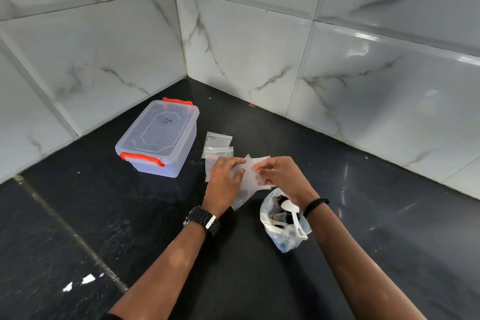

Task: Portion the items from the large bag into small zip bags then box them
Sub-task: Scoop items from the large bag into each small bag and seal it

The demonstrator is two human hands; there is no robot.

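Our left hand (225,182) and right hand (279,176) pinch one small zip bag (246,182), parting its mouth for filling.

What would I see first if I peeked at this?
Two hands, left and right, hold clear little bags in the middle. A see-through box with orange clips sits shut to their left. A big bag with a white spoon stands under the right wrist.

Black counter (259,280) runs into a corner of white marbled tiles (259,47); a grout seam (65,226) cuts across it at left; white flecks (83,282) lie near the bottom edge; a small red speck (252,105) sits at the wall's foot.
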